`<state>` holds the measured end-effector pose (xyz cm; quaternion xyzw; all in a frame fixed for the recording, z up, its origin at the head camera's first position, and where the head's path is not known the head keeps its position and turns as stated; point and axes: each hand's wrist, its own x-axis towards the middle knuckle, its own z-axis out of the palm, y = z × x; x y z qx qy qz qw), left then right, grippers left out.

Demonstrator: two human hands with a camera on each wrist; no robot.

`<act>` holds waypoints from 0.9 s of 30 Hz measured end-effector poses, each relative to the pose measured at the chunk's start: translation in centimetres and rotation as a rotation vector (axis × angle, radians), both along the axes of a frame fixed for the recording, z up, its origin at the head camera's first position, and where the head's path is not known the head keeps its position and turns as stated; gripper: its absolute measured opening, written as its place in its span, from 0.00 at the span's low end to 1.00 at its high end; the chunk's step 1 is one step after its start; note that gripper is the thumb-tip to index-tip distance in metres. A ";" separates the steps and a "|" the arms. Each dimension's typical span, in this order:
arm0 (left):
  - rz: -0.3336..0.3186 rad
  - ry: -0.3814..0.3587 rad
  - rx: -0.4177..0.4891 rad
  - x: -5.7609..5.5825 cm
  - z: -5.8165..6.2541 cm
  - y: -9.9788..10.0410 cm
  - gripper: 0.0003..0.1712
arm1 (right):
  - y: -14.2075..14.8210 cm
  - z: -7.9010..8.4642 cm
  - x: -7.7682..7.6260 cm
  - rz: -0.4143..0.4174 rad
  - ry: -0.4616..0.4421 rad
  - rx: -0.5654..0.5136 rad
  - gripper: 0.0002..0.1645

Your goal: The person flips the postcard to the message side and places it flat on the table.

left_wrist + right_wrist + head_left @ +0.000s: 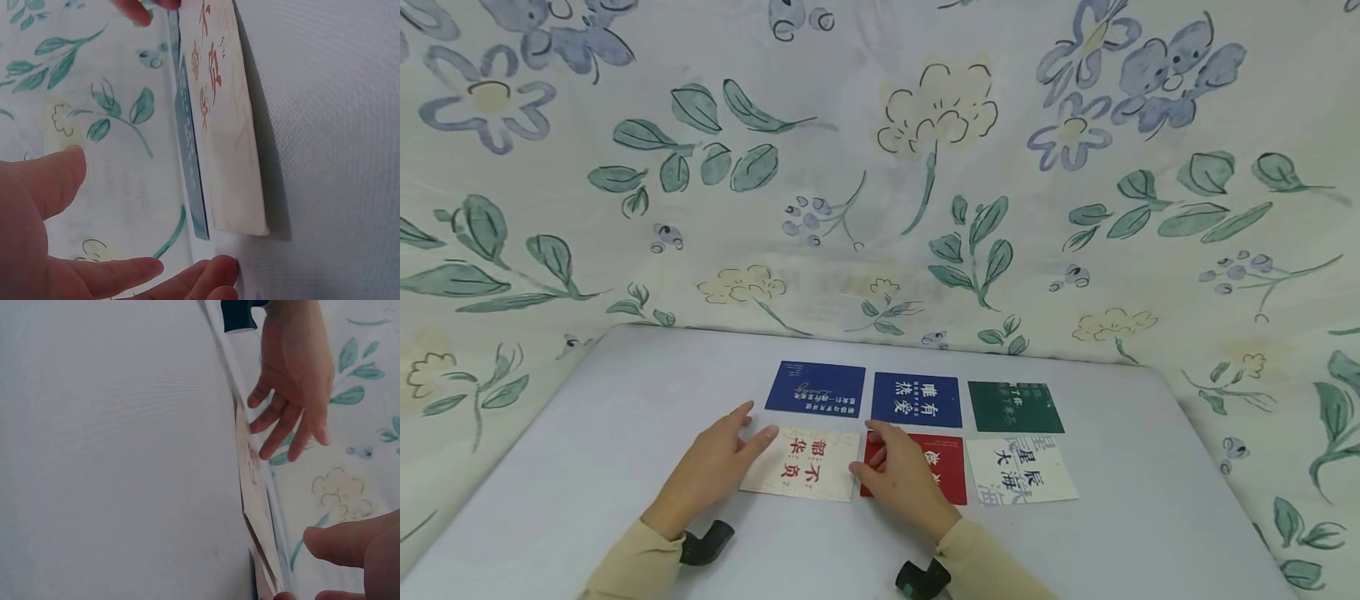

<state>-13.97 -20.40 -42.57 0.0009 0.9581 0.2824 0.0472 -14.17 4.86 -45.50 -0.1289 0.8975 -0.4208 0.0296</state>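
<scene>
A cream card (805, 487) with red characters lies on the table between my hands. At its left edge my left hand (709, 462) hovers with fingers loosely bent and thumb apart, nothing between them. My right hand (910, 479) is over the left part of a red card (952, 479), hiding some of it; its thumb tip is close to the cream card's right edge. In the left wrist view the left fingertips (222, 272) are just beyond the cream card's (237, 194) corner. The right wrist view shows the right thumb (337, 542) held away from the card.
Behind are a blue card (816, 390), another blue card (917, 402) with white characters, and a green card (1017, 408). A white card (1048, 479) with dark characters lies right of the red one. The white table (820, 558) meets a floral cloth (865, 250) at the back.
</scene>
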 end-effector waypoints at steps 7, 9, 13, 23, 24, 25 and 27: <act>0.016 -0.010 0.011 -0.1 -0.3 0.2 0.45 | -0.1 -0.9 -0.2 -0.008 0.018 -0.084 0.32; 0.016 -0.010 0.010 -0.1 -0.3 0.2 0.44 | -0.2 -1.1 -0.3 -0.017 0.016 -0.100 0.31; 0.029 -0.010 0.007 0.0 -0.2 0.3 0.43 | -0.1 -1.4 -0.4 -0.027 0.015 -0.124 0.30; 0.060 -0.019 0.029 0.4 -0.1 0.6 0.40 | 0.0 -1.5 -0.3 -0.034 -0.012 -0.154 0.24; 0.059 -0.019 0.031 0.4 -0.1 0.7 0.39 | 0.0 -1.5 -0.3 -0.033 -0.017 -0.158 0.24; 0.061 -0.021 0.034 0.4 -0.2 0.7 0.39 | 0.0 -1.5 -0.2 -0.034 -0.021 -0.161 0.23; 0.068 -0.023 0.037 0.4 -0.2 0.7 0.39 | 0.0 -1.5 -0.2 -0.038 -0.027 -0.172 0.23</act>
